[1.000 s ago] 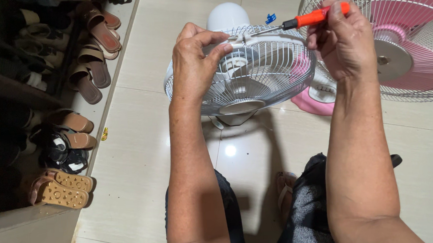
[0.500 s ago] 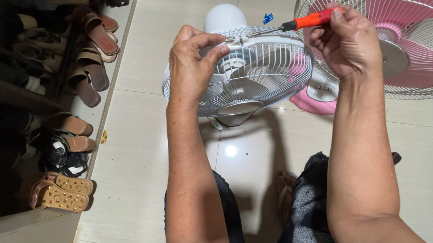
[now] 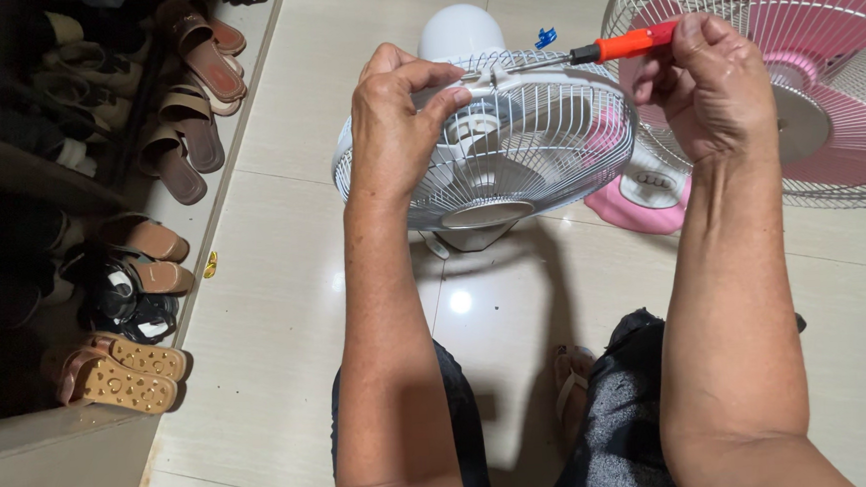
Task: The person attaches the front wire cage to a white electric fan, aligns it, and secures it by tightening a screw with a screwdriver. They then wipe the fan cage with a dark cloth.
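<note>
Meanwhile the left hand (image 3: pixel 398 125) is gripping the white fan's grille (image 3: pixel 528 157) rim on the tiled floor (image 3: pixel 277 313); the right hand (image 3: pixel 714 81) is pinching an orange-handled screwdriver (image 3: pixel 602 51), tip touching the rim's top.

No packages, labels, signs or screens are in view.

**Small fan in the middle, big fan to its right**

Small fan (image 3: pixel 507 149) stands on the floor (image 3: pixel 287 313), dead centre. Left hand (image 3: pixel 396 125) sits on its grille; right hand (image 3: pixel 714 86) is just beside it, the screwdriver (image 3: pixel 582 54) lying across the top. Big fan (image 3: pixel 803 70) is behind on the right, sandals (image 3: pixel 144 271) along the left.
</note>
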